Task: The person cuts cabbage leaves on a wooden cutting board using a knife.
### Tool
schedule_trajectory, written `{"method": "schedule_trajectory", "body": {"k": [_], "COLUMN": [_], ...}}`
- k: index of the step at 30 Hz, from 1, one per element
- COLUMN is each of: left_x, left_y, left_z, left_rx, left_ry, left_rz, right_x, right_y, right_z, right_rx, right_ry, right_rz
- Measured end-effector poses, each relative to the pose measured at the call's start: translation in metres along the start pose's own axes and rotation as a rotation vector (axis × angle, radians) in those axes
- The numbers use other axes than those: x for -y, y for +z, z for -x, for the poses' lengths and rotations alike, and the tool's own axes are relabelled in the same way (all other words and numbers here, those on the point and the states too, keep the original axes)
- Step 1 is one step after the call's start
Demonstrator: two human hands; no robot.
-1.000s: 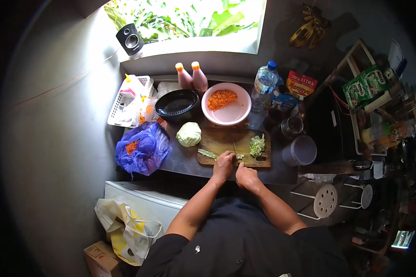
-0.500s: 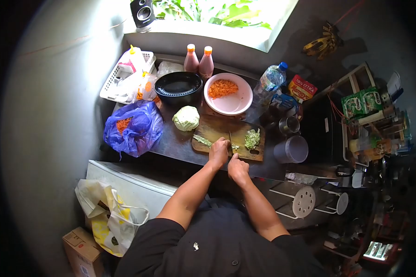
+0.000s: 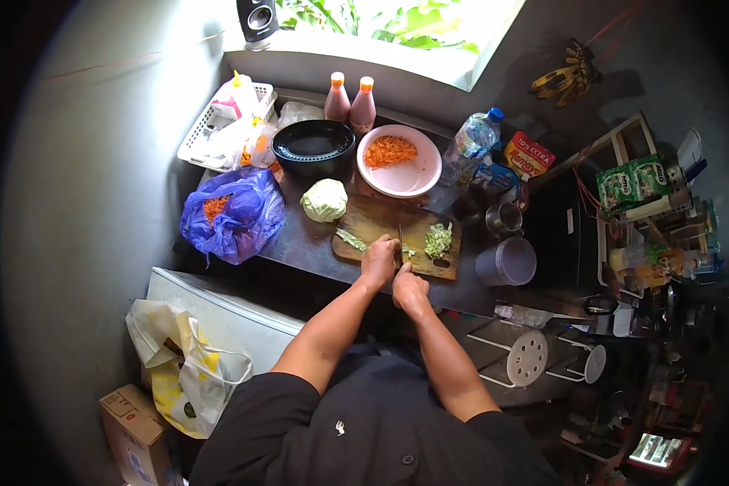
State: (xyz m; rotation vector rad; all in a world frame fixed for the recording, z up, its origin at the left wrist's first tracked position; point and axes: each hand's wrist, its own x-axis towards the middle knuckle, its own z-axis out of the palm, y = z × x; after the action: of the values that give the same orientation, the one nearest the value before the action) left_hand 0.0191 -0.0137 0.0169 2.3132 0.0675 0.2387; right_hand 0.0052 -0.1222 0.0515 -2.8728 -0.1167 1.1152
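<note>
My right hand (image 3: pixel 410 289) is closed round the handle of a knife (image 3: pixel 400 239), whose blade points away from me over the wooden cutting board (image 3: pixel 378 216). Just left of the blade, my left hand (image 3: pixel 380 257) rests on the board with its fingers pressed together on a cabbage strip, mostly hidden beneath them. Part of a pale green strip (image 3: pixel 351 239) sticks out to the left of that hand. A pile of chopped cabbage (image 3: pixel 438 240) lies at the board's right end, with a few bits beside the blade. A cabbage head (image 3: pixel 324 200) sits at the board's left.
Behind the board are a pink bowl (image 3: pixel 414 174) of shredded carrot, a black dish (image 3: pixel 313 146) and two bottles (image 3: pixel 350 104). A blue bag (image 3: pixel 243 215) lies left. A water bottle (image 3: pixel 473 142), a glass (image 3: pixel 504 218) and a round container (image 3: pixel 505 262) stand right.
The camera view has turned and shifted, so the table sits higher and further left in the picture. Both hands stay at the board with the knife between them.
</note>
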Motion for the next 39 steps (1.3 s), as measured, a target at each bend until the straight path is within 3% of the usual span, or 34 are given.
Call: {"method": "schedule_trajectory", "body": {"k": [2,20,26,30,34,39], "left_x": [-0.003,-0.005,0.0,-0.006,-0.01,-0.009], "left_y": [-0.001,0.008,0.009,0.009,0.009,0.011], "left_z": [0.0,0.003,0.003,0.007,0.009,0.005], "left_rx": [0.015,-0.024,-0.042,-0.045,-0.088,-0.081], "left_ry": [-0.006,-0.107,-0.101,-0.117,-0.059,-0.113], "left_rz": [-0.008,-0.036,0.034,0.064,0.008,0.045], "right_x": [-0.004,-0.026,-0.027,-0.034,-0.034,-0.042], "right_y": [-0.009,0.003,-0.021,0.002,-0.013,-0.02], "right_z": [-0.001,0.005,0.004,0.001,-0.002,0.008], "right_rx": [-0.079,-0.075,-0.048,-0.016,-0.103,0.023], "right_ry": [-0.055,-0.235,-0.292,-0.279,-0.346,-0.335], "right_rz": [-0.022,-0.011,0.001,0.005,-0.005,-0.009]}}
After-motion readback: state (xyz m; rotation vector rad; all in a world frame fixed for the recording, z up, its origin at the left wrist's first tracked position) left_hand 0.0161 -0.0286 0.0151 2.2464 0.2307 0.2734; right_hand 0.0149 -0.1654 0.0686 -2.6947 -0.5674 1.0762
